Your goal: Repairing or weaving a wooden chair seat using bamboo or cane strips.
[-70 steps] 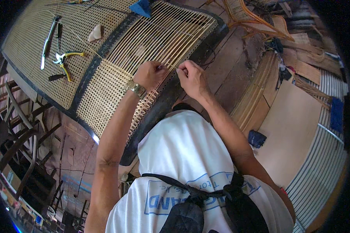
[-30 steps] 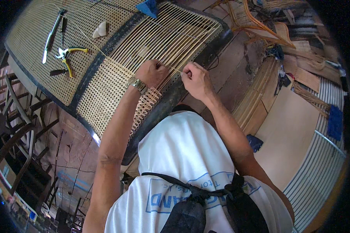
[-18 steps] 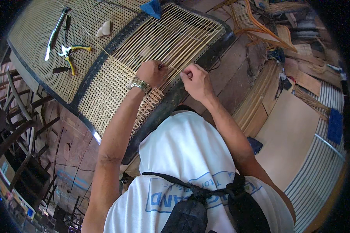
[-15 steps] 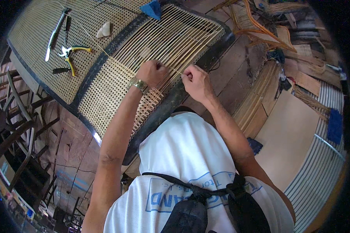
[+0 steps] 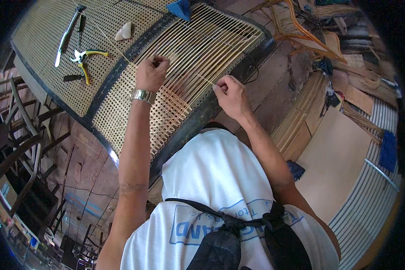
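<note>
A dark-framed panel lies before me, its cane webbing (image 5: 117, 105) woven closely at the lower left. Bare parallel cane strands (image 5: 211, 40) cross the opening farther up. Over the edge of the woven part is my left hand (image 5: 151, 74), fingers curled and closed; whether anything is between them cannot be made out. My right hand (image 5: 231, 95), by the frame's right edge, pinches the end of a thin cane strand (image 5: 205, 79) that runs across the bare ones. Part of the weave is hidden under my left hand and forearm.
On the finished cane at upper left lie yellow-handled pruning shears (image 5: 83, 60), a long blade-like tool (image 5: 65, 40) and a whitish lump (image 5: 123, 31). A blue wedge (image 5: 180, 9) rests on the frame. Chair frames (image 5: 24, 135) crowd the left; a rattan chair (image 5: 297, 27) stands upper right.
My left hand has moved up and left, away from my right hand. The right hand keeps its pinch on the strand, nearly in place, and more of that strand shows.
</note>
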`<state>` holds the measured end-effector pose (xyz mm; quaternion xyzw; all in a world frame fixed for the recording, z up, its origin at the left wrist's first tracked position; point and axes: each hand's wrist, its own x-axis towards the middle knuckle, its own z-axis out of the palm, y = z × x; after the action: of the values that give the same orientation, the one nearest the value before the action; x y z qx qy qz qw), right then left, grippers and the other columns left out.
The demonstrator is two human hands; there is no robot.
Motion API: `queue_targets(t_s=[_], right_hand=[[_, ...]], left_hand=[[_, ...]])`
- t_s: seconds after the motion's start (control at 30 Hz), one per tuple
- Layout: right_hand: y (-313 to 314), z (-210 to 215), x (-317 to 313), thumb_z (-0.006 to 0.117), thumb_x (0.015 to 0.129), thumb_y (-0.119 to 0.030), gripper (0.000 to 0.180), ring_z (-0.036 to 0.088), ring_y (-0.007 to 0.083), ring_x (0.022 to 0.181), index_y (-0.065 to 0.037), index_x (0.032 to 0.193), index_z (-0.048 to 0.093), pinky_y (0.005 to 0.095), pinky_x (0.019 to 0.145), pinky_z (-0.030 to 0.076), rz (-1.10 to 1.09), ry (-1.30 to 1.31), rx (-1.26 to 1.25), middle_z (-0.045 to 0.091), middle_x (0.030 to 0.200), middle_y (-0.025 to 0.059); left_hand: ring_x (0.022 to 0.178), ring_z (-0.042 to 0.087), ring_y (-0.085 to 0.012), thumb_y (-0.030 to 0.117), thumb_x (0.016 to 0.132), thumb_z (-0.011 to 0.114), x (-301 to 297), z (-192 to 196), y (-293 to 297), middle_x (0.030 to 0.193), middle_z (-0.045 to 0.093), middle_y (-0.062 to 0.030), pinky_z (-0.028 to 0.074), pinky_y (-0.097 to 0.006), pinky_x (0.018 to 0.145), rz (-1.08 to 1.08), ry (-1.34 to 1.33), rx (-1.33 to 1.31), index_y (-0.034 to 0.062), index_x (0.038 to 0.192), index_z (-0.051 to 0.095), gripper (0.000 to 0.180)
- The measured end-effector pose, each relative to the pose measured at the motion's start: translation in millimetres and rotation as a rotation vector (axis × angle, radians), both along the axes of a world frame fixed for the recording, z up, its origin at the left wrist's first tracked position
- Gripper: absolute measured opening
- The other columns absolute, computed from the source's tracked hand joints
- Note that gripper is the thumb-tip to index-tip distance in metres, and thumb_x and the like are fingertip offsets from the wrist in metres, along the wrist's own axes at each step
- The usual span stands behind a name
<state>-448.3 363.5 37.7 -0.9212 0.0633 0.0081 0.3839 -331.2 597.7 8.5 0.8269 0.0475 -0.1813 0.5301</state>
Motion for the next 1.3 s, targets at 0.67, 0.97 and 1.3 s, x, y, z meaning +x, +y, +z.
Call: queue_targets(t_s=[0.67, 0.97, 1.3], right_hand=[[5.9, 0.2, 2.6, 0.064, 0.086, -0.012, 0.012, 0.062, 0.0273, 0.071, 0.000, 0.086, 0.059, 0.0366, 0.064, 0.050, 0.041, -0.069, -0.058, 0.061, 0.082, 0.0137], [2.6, 1.0, 0.1, 0.063, 0.085, -0.010, 0.011, 0.062, 0.0306, 0.074, 0.000, 0.086, 0.058, 0.0392, 0.066, 0.049, 0.064, -0.046, -0.041, 0.061, 0.082, 0.0144], [3.5, -0.2, 0.1, 0.061, 0.085, -0.010, 0.010, 0.062, 0.0293, 0.072, 0.000, 0.087, 0.058, 0.0387, 0.065, 0.050, 0.020, -0.015, -0.017, 0.061, 0.079, 0.0147]], left_hand=[[0.055, 0.057, -0.0114, 0.030, 0.083, 0.070, -14.9, -31.3, -33.4, 0.067, 0.066, -0.0036, 0.046, -0.030, 0.052, -0.281, 0.193, -0.126, 0.0020, 0.090, 0.073, 0.029], [0.060, 0.064, -0.0201, 0.029, 0.078, 0.070, -14.6, -12.5, -38.4, 0.073, 0.070, -0.0108, 0.052, -0.036, 0.061, -0.344, 0.092, 0.086, 0.0037, 0.088, 0.074, 0.027], [0.062, 0.063, -0.0171, 0.031, 0.080, 0.072, -17.0, -24.0, -36.8, 0.076, 0.071, -0.0087, 0.051, -0.034, 0.060, -0.282, 0.200, -0.086, 0.0059, 0.092, 0.075, 0.028]])
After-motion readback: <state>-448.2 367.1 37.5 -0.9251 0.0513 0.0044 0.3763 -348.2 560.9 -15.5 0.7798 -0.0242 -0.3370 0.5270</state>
